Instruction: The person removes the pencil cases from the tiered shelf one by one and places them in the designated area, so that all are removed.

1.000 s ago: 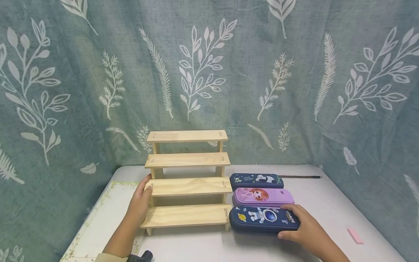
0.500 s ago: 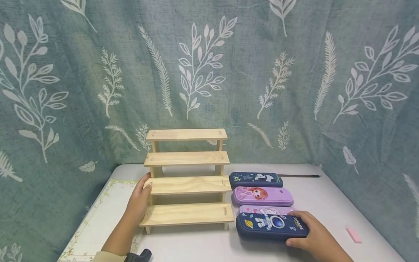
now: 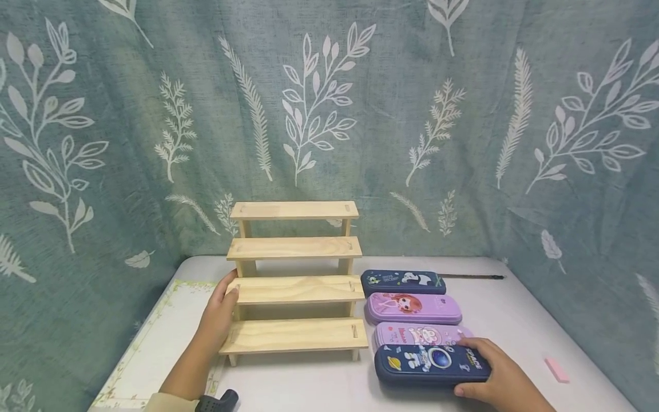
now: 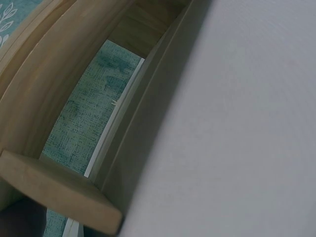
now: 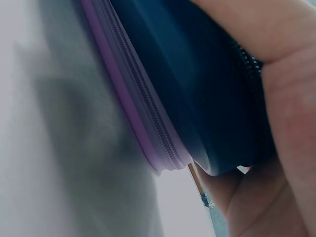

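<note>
A pale wooden step rack [image 3: 301, 290] with several tiers stands in the head view. My left hand [image 3: 218, 315] holds its left side at the second tier from the bottom. In the left wrist view, the rack's planks [image 4: 64, 190] fill the left part. My right hand [image 3: 491, 369] grips the right end of a navy pencil case [image 3: 432, 364] printed with an astronaut and planets. Partly hidden behind it lies a lilac pencil case [image 3: 427, 333] with a cartoon figure. Its zipped side [image 5: 143, 98] shows close to the navy case in the right wrist view.
Beyond them are a purple pencil case [image 3: 414, 309] with a red-haired girl and a dark panda pencil case [image 3: 404, 281]. A thin dark stick [image 3: 473, 277] lies at the back right. A pink eraser [image 3: 557, 370] sits at right. Leaf-patterned cloth [image 3: 329, 126] surrounds the white table [image 3: 288, 389].
My right hand has drawn the navy pencil case toward me and slightly right, uncovering part of the lilac case behind it. The left hand keeps its place on the rack.
</note>
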Demonstrator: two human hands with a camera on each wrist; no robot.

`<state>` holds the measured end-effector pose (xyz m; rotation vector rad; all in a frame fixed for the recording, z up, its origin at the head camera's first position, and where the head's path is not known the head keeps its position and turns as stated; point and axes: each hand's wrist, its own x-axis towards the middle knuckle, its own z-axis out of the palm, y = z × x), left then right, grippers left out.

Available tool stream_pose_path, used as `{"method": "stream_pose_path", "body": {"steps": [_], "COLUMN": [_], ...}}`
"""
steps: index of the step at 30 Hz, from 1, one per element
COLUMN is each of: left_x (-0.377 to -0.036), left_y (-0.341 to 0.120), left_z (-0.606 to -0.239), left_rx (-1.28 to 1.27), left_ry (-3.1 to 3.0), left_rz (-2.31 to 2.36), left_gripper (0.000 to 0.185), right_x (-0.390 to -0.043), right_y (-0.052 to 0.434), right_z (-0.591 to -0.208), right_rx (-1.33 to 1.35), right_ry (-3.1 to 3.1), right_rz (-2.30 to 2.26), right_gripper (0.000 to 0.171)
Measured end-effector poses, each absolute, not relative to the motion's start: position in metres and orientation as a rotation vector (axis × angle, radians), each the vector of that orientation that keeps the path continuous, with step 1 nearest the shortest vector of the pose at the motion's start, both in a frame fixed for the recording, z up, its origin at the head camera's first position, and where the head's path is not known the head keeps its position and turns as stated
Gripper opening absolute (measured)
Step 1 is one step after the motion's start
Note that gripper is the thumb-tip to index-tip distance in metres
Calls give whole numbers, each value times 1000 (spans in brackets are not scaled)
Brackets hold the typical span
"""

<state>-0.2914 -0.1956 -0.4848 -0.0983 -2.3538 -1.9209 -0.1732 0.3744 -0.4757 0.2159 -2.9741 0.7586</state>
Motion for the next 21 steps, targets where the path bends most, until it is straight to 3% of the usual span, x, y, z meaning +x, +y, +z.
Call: {"method": "stream_pose_path", "body": {"steps": [21], "left_x": [-293], "left_y": [-193], "left_z": [-485], "left_rx": [-100], "left_ry": [-2352], "left_rz": [-1915], "left_gripper": [54], "right_x": [-173], "right_y": [379], "right_z": [-479], "right_rx": [270], "right_ry": [-2981], "right_rz": [729], "right_gripper": [87]}}
